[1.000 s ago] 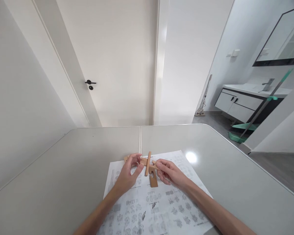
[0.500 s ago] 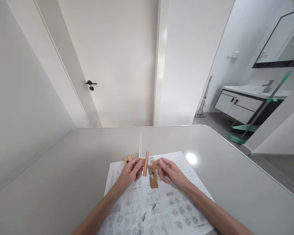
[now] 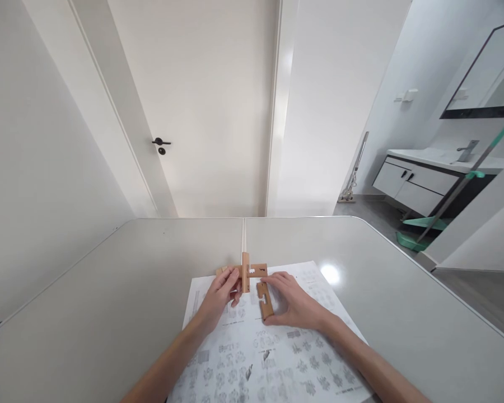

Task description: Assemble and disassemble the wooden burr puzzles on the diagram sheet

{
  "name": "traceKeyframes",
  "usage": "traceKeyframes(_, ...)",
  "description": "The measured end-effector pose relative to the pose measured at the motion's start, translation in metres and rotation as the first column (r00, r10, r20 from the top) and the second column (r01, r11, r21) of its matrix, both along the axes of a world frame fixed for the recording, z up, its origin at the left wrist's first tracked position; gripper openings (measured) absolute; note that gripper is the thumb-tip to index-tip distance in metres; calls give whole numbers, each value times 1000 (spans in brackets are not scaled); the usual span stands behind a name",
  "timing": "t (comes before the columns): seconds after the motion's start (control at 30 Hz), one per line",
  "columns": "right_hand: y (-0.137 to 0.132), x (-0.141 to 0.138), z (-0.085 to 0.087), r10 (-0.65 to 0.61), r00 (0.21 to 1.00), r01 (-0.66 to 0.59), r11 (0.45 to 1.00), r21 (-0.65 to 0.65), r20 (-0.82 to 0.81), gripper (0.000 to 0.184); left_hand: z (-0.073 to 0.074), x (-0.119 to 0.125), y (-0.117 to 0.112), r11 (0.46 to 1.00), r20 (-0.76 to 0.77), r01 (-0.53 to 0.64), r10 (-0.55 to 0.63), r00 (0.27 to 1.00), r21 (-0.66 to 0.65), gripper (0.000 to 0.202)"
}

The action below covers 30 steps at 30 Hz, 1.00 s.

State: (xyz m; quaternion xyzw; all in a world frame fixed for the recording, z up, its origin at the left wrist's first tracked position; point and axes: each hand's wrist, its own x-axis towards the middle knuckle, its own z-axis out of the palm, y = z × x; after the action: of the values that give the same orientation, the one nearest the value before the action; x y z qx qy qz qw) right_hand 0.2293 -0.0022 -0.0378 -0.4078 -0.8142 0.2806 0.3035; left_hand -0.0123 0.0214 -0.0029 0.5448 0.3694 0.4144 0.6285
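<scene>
My left hand [image 3: 222, 292] pinches two wooden puzzle pieces joined in a cross. One is a near-upright piece [image 3: 246, 273]; the other is a notched crosspiece [image 3: 258, 271] with a small dark mark, reaching right. Below and right of the cross, my right hand [image 3: 296, 302] spans another notched wooden puzzle piece [image 3: 266, 302], fingers at its top end and thumb at its bottom end. That piece is on or just above the printed sheet [image 3: 277, 358]. Part of a further light wooden piece [image 3: 219, 271] shows behind my left fingers, mostly hidden.
The sheet, printed with small figures, lies on a pale table [image 3: 159, 280] with a seam across it. Beyond stand a white door [image 3: 201, 112] and, at right, a sink cabinet [image 3: 415, 182]. A green dustpan [image 3: 411, 240] and a mop [image 3: 353, 173] stand on the floor.
My right hand has let go of the crosspiece and moved down to the notched piece on the sheet, gripping its ends. My left hand keeps the joined pieces, now turned somewhat. The view shifts slightly.
</scene>
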Motion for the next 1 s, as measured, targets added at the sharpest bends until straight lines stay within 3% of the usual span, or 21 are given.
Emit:
traceKeyframes(0.13,6,4,0,-192,972,190,981,-30,-137,70,2,1,-1,997,-99,-9,17,995,81,38)
traceKeyframes(0.27,10,9,6,-392,842,372,920,-128,-370,54,-1,4,-4,985,-224,55,-17,974,165,39)
traceKeyframes(0.37,12,12,9,-373,776,322,928,-189,-509,49,-5,6,-6,973,-292,114,-52,955,200,37)
traceKeyframes(0.5,8,9,10,-292,761,242,956,-165,-579,52,-8,9,-11,961,-374,127,-28,927,245,36)
traceKeyframes(0.77,-1,-4,8,-258,816,206,966,-157,-518,58,-7,14,-16,928,-489,120,74,869,354,33)
traceKeyframes(1.0,-5,-4,15,-249,847,198,968,-157,-469,56,-8,14,-18,910,-524,160,70,849,381,32)
